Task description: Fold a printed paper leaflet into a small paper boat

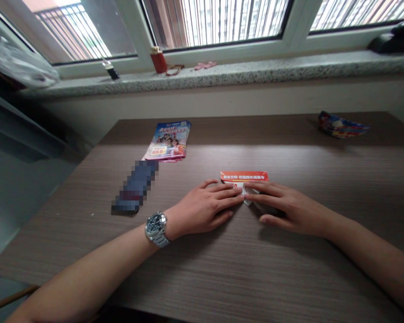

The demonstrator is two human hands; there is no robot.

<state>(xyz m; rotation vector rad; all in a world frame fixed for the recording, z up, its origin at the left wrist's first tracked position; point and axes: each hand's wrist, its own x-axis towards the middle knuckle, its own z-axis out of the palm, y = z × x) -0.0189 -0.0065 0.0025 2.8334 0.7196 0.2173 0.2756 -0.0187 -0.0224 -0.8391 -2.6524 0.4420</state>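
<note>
A folded paper flyer with an orange-red top band (244,176) lies on the wooden table (222,269). My left hand (205,208), a metal watch on its wrist, lies flat with its fingertips pressing the flyer's lower middle. My right hand (286,208) mirrors it from the right, fingers flat on the same fold. The fingertips of both hands meet at the paper's centre. Most of the flyer's lower part is hidden under the hands.
A stack of colourful flyers (168,141) lies at the back left, a dark blurred object (136,187) in front of it. A folded colourful paper piece (341,124) sits at the back right. A red lighter (158,60) stands on the window sill.
</note>
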